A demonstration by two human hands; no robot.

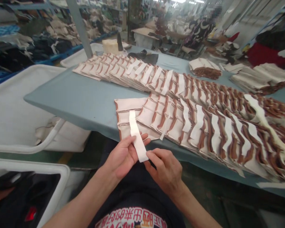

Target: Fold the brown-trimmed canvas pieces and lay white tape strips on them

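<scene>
A white fabric strip (138,143) runs between my two hands, in front of the table's near edge. My left hand (127,153) has its palm turned up, with the thumb over the strip and the fingers beneath it. At the strip's lower end, my right hand (165,167) pinches a corner between thumb and fingertips. The strip's upper end lies over a cream fabric panel with brown edges (133,104). From there a row of overlapping cream and brown panels (175,122) stretches to the right, with several white strips (196,125) laid across them.
A second row of panels (104,68) lies behind on the blue-grey table (68,98). Folded fabric stacks (205,67) sit at the back right. White bins (38,148) stand at the left, the nearest holding dark cloth (26,196). A person (201,28) is in the background.
</scene>
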